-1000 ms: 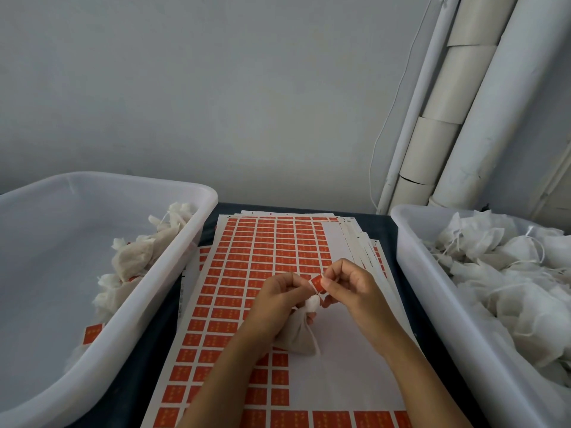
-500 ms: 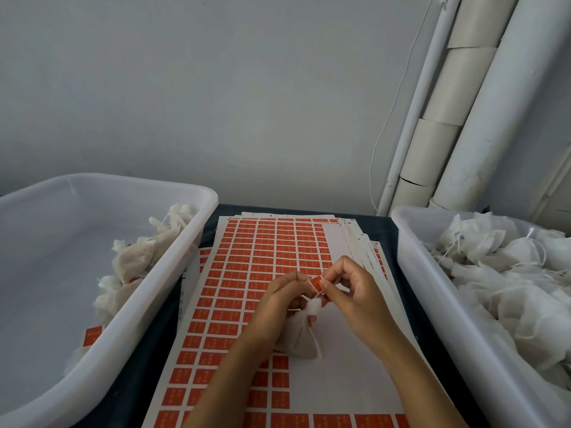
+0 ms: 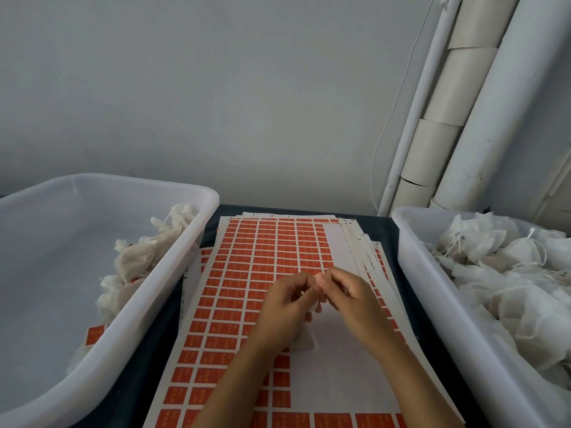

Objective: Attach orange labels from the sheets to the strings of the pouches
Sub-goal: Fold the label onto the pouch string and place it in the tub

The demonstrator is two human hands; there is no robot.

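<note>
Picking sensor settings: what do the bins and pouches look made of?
Left bin and right bin: likely translucent white plastic, smooth; contents show through the left one's wall. Pouches: thin, crinkly white mesh or nonwoven, semi-sheer; exact fabric unclear.

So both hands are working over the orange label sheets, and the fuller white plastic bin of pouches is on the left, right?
Not quite: the head view shows the fuller white plastic bin on the right. Both hands, left and right, do work over the orange label sheets.
</note>
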